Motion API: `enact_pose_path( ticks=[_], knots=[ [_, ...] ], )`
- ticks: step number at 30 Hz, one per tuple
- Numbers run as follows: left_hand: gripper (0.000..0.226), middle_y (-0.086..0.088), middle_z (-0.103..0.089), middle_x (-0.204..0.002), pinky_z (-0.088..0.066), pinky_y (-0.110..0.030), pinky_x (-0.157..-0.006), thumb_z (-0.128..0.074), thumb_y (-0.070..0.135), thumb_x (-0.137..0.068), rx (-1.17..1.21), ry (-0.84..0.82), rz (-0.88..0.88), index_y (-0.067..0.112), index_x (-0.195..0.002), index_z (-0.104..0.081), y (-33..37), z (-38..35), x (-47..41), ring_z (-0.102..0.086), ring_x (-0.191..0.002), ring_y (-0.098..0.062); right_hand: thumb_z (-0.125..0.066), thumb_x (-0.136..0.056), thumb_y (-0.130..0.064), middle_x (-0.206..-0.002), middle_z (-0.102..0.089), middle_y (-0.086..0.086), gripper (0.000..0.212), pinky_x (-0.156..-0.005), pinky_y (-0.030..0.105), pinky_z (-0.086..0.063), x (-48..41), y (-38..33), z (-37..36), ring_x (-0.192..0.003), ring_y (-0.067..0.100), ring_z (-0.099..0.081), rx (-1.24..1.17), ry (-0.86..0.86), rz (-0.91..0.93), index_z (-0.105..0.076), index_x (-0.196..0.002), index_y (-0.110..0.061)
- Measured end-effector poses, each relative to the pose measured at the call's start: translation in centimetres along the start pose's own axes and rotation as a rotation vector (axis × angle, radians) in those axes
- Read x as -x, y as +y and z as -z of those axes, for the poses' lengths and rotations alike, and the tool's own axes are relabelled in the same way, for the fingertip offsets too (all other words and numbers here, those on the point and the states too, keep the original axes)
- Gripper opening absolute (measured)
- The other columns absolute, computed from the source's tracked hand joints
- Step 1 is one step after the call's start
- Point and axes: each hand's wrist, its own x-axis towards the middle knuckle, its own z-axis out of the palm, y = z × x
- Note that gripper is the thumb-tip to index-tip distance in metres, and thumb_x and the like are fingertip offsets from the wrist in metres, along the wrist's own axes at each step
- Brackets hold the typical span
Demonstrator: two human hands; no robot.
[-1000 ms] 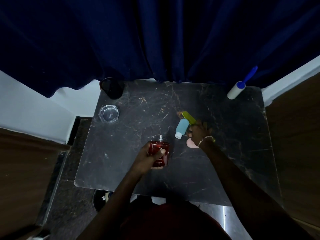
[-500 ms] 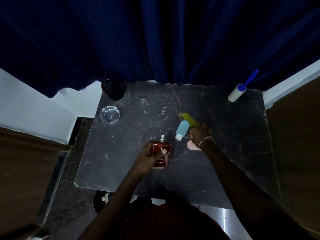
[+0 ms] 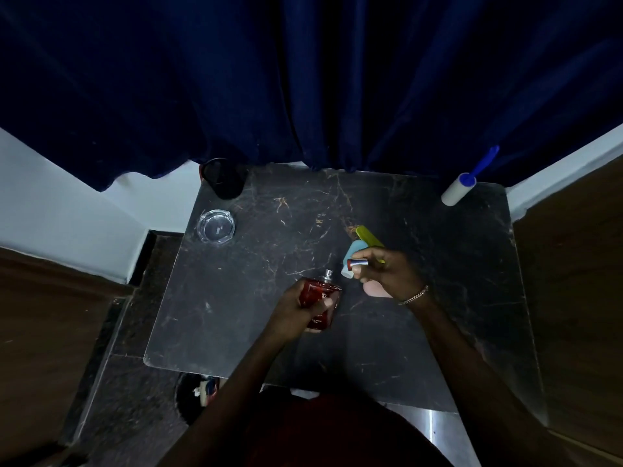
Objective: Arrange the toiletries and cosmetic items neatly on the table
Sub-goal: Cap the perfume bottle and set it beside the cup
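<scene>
My left hand [image 3: 296, 311] grips a red perfume bottle [image 3: 318, 294] with a silver sprayer, held just above the dark marble table [image 3: 236, 298] near its middle. My right hand [image 3: 391, 274] holds a small red-and-silver tube [image 3: 357, 262] between its fingertips, pointing left. Under that hand lie a light blue bottle [image 3: 352, 252], a yellow-green item [image 3: 367, 235] and a pink item [image 3: 376, 291], each partly hidden by the hand.
A black cup [image 3: 224, 178] stands at the table's back left corner, with a clear glass ashtray [image 3: 215, 226] in front of it. A white lint roller with a blue handle [image 3: 460, 188] lies at the back right. A dark blue curtain [image 3: 303, 79] hangs behind.
My right hand has lifted off the table and now shows the small red-and-silver tube in its fingers. The left hand has tilted the perfume bottle slightly.
</scene>
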Motion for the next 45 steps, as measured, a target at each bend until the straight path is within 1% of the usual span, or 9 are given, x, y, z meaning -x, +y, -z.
enact_pose_path(
  ticks=[4, 7, 12, 17, 21, 24, 30, 36, 45],
  knots=[
    [0.041, -0.003, -0.074, -0.114, -0.065, -0.042, -0.068, -0.082, 0.025, -0.085, -0.003, -0.002, -0.033, 0.02, -0.121, -0.064, 0.2, 0.2, 0.1, -0.071, -0.107, -0.026, -0.063, -0.087, 0.007, -0.103, -0.067, 0.016, 0.032, -0.07, 0.02, -0.057, 0.1, -1.2, -1.0, -0.075, 0.01, -0.069, -0.071, -0.027, 0.06, -0.063, -0.119, 0.006],
    [0.042, -0.004, -0.073, -0.115, -0.064, -0.044, -0.066, -0.082, 0.022, -0.085, -0.009, -0.017, -0.032, 0.018, -0.122, -0.064, 0.3, 0.7, 0.2, -0.071, -0.106, -0.024, -0.064, -0.086, 0.007, -0.099, -0.069, 0.017, 0.036, -0.074, 0.022, -0.057, -0.4, -1.9, -1.8, -0.077, 0.009, -0.07, -0.023, -0.077, 0.056, -0.061, -0.122, 0.002],
    [0.042, -0.003, -0.074, -0.114, -0.066, -0.044, -0.072, -0.082, 0.021, -0.086, -0.05, -0.018, -0.056, 0.018, -0.123, -0.064, 0.3, 1.6, 0.1, -0.072, -0.104, -0.019, -0.084, -0.071, -0.006, -0.089, -0.069, 0.006, 0.037, -0.077, 0.027, -0.054, -1.8, -2.8, -3.1, -0.08, 0.01, -0.064, 0.196, -0.121, 0.029, -0.063, -0.101, -0.005],
    [0.041, -0.001, -0.074, -0.112, -0.065, -0.042, -0.076, -0.082, 0.023, -0.086, -0.071, -0.003, -0.085, 0.02, -0.123, -0.065, 0.4, 3.0, 0.0, -0.072, -0.104, -0.021, -0.087, -0.066, -0.008, -0.083, -0.072, 0.007, 0.029, -0.076, 0.034, -0.054, -2.8, -2.8, -5.0, -0.077, 0.014, -0.065, 0.176, -0.083, 0.047, -0.067, -0.087, -0.012],
    [0.034, -0.006, -0.073, -0.11, -0.061, -0.033, -0.055, -0.078, 0.019, -0.089, -0.023, 0.0, -0.091, 0.018, -0.12, -0.064, 1.2, 3.9, -0.2, -0.073, -0.096, -0.02, -0.084, -0.072, -0.007, -0.085, -0.073, 0.009, 0.023, -0.069, 0.039, -0.059, -3.0, -2.7, -5.9, -0.078, 0.018, -0.07, 0.088, -0.036, 0.037, -0.07, -0.09, -0.011],
    [0.032, -0.003, -0.072, -0.106, -0.06, -0.027, -0.053, -0.076, 0.019, -0.09, -0.04, -0.007, -0.091, 0.014, -0.119, -0.063, 1.6, 4.7, -0.4, -0.072, -0.091, -0.019, -0.08, -0.075, -0.001, -0.088, -0.073, 0.017, 0.025, -0.071, 0.044, -0.061, -3.3, -2.5, -6.9, -0.079, 0.025, -0.071, 0.017, -0.026, 0.009, -0.067, -0.097, 0.0],
    [0.039, -0.006, -0.073, -0.11, -0.063, -0.042, -0.055, -0.081, 0.03, -0.086, -0.061, -0.027, -0.02, 0.018, -0.119, -0.063, 1.6, 6.6, -1.3, -0.074, -0.094, -0.028, -0.077, -0.078, 0.001, -0.09, -0.073, 0.017, 0.021, -0.065, 0.031, -0.061, -4.2, -2.3, -8.7, -0.076, 0.022, -0.072, -0.04, 0.02, -0.018, -0.069, -0.097, -0.003],
    [0.031, -0.004, -0.072, -0.103, -0.061, -0.038, -0.049, -0.08, 0.027, -0.086, -0.08, -0.01, -0.03, 0.022, -0.111, -0.061, 2.4, 8.2, -2.6, -0.075, -0.087, -0.027, -0.073, -0.081, 0.002, -0.09, -0.073, 0.011, 0.019, -0.07, 0.028, -0.06, -5.6, -3.3, -10.6, -0.076, 0.012, -0.07, 0.065, 0.031, 0.073, -0.068, -0.098, -0.005],
    [0.033, -0.003, -0.069, -0.106, -0.06, -0.034, -0.055, -0.076, 0.025, -0.091, -0.06, -0.024, -0.155, 0.021, -0.119, -0.058, 2.4, 11.8, -5.7, -0.072, -0.095, -0.025, -0.077, -0.079, -0.005, -0.101, -0.071, 0.008, 0.05, -0.074, 0.025, -0.057, -7.9, -3.8, -12.2, -0.089, 0.017, -0.071, 0.004, -0.057, 0.035, -0.058, -0.125, -0.012]
  ],
)
